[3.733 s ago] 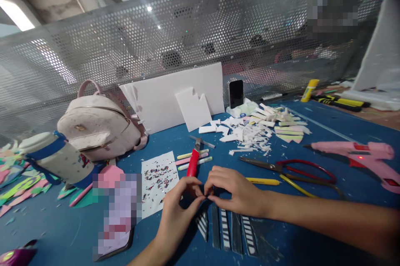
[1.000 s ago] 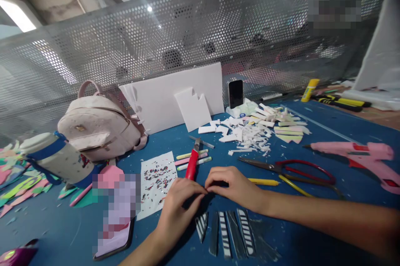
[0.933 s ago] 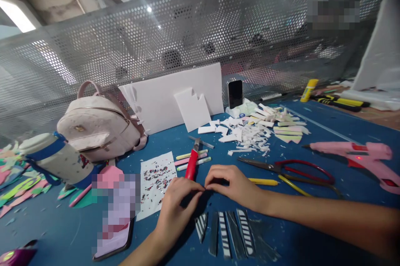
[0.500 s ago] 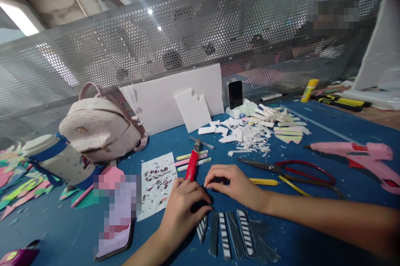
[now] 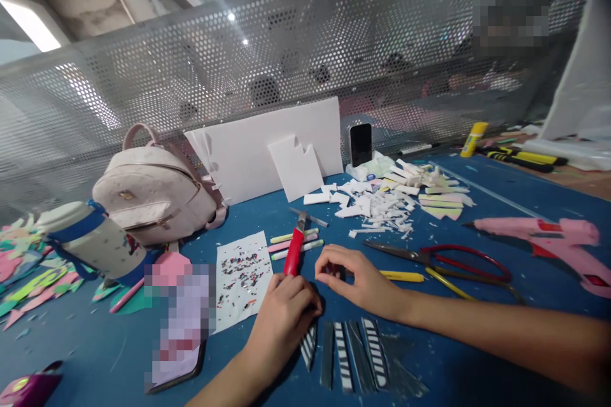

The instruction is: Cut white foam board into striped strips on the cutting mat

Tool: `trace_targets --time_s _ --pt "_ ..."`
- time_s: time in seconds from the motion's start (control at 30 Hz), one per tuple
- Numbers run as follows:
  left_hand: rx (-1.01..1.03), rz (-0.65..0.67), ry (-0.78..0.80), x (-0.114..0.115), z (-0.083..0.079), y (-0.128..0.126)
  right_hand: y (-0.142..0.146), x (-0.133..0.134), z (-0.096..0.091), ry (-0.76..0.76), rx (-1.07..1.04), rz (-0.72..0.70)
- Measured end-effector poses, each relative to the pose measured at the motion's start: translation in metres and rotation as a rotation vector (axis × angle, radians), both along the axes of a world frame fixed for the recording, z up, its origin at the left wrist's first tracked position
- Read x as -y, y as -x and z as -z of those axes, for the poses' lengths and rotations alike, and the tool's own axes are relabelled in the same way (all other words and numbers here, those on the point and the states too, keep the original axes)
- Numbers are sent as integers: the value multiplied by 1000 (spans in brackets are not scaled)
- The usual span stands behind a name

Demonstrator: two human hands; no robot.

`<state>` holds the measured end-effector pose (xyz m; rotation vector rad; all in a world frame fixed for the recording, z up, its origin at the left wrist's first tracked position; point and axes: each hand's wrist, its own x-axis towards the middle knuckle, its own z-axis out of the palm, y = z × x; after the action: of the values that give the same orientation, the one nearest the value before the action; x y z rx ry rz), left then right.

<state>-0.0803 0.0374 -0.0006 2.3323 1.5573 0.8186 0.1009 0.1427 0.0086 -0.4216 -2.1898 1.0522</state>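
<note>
My left hand (image 5: 286, 308) rests on the blue table, fingers curled together; what they hold, if anything, is hidden. Just beyond its knuckles lies a red utility knife (image 5: 294, 251) with its blade pointing away. Black-and-white striped strips, one a pointed piece (image 5: 308, 348) beside the left hand, another a longer strip (image 5: 375, 353), lie in a row with plain dark strips (image 5: 327, 356) nearest me. To the right, my right hand (image 5: 351, 273) is closed in a pinch, thumb against forefinger, with nothing I can make out between them. A yellow pen (image 5: 403, 276) lies behind its wrist.
Red-handled scissors (image 5: 468, 260) and a pink glue gun (image 5: 539, 228) lie right. White scraps (image 5: 377, 203) are heaped ahead. A glitter-strewn paper (image 5: 241, 279), phone (image 5: 184, 330), bottle (image 5: 90, 241) and backpack (image 5: 153, 193) are left. White boards (image 5: 267, 146) lean against the perforated screen.
My left thumb, stretched to the right before, is now drawn in under the fingers. My right hand has moved slightly, its fingertips lifting a little farther from the left hand.
</note>
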Motion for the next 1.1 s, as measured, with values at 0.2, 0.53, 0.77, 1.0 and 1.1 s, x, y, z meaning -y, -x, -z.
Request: trace_targets --time_s 0.2,0.53,0.77,1.0,1.1 --pt "368 -131 91 4 -2 7 -4 4 -4 -119 3 -72" --pt "608 -219 74 3 -3 12 -4 8 -5 -238 38 -73" --pt "602 -216 70 3 -3 12 -4 7 -5 -218 35 -61" --pt "589 -209 35 3 -4 12 -4 7 -5 -225 51 -57" --pt "585 -209 39 3 -5 12 -4 7 -5 -225 51 -57"
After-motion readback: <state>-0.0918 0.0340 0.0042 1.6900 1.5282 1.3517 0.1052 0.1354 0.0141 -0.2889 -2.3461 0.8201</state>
